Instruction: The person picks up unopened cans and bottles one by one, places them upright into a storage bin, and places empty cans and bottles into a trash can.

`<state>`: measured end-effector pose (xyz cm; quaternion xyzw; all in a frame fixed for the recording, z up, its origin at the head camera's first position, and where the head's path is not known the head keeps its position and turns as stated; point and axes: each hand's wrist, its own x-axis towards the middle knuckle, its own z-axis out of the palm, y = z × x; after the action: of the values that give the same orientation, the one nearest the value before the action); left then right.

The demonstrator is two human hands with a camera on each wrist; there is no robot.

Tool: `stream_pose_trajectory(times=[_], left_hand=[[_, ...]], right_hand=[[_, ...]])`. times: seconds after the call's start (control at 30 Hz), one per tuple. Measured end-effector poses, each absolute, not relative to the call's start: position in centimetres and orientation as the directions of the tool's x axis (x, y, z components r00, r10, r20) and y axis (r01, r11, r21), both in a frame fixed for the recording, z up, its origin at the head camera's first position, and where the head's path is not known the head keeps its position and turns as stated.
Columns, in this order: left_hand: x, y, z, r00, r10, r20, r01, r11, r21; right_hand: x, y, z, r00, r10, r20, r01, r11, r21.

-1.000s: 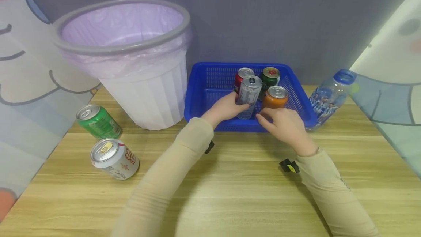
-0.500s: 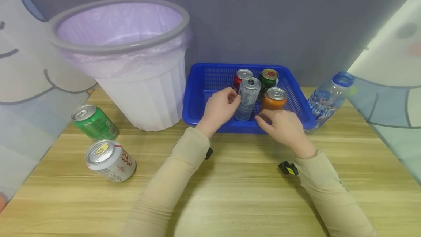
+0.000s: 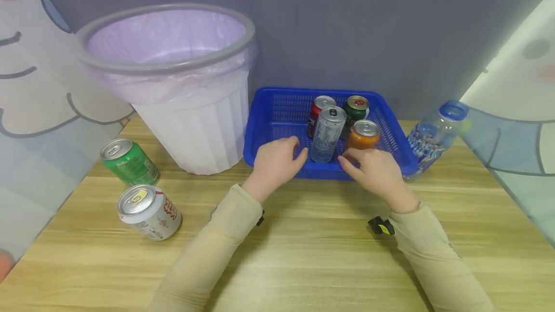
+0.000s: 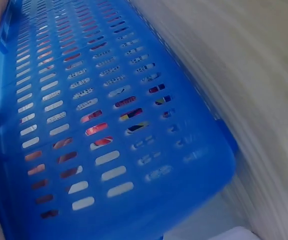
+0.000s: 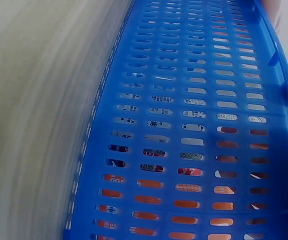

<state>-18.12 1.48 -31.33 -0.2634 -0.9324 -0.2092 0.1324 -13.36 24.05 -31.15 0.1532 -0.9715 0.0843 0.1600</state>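
In the head view my left hand (image 3: pixel 275 162) is at the front rim of a blue plastic basket (image 3: pixel 277 91), thumb and fingers apart, holding nothing. Just right of it a tall silver can (image 3: pixel 328 135) stands upright in the basket. My right hand (image 3: pixel 378 171) hangs over the same rim with loosely bent fingers, close to an orange can (image 3: pixel 363 137); whether it touches that can is hidden. Behind these stand a red can (image 3: pixel 313 118) and a dark green can (image 3: pixel 356 110). Both wrist views show mostly the basket's slotted wall (image 4: pixel 108 120), with cans visible through the slots.
A white bin (image 3: pixel 204 124) with a purple liner stands left of the basket. Farther left on the wooden table (image 3: pixel 303 259) are a green can (image 3: pixel 132 162) and a white can (image 3: pixel 151 213). A clear bottle (image 3: pixel 435 136) with a blue cap leans at the right.
My left hand has let go of the silver can and drawn back left and toward me to the basket's front rim. The silver can stays in the basket; my right hand has hardly moved.
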Motion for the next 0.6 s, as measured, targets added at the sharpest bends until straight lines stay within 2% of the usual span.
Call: stream_pose_trajectory(times=[0.1, 0.33, 0.6], left_hand=[[-17.7, 1.1, -31.6, -0.803, 0.459, 0.381, 0.566, 0.788, 0.242], [-17.2, 0.2, -32.5, -0.731, 0.505, 0.459, 0.623, 0.768, 0.148], [-16.3, -0.9, -33.1, -0.617, 0.570, 0.542, 0.733, 0.667, 0.133]], right_hand=[[-13.3, 24.0, -31.1, -0.901, -0.270, 0.339, -0.324, 0.939, -0.113], [-13.5, 24.0, -31.2, -0.908, -0.264, 0.325, -0.317, 0.941, -0.119], [-13.4, 24.1, -31.2, -0.908, -0.263, 0.326, -0.314, 0.943, -0.113]])
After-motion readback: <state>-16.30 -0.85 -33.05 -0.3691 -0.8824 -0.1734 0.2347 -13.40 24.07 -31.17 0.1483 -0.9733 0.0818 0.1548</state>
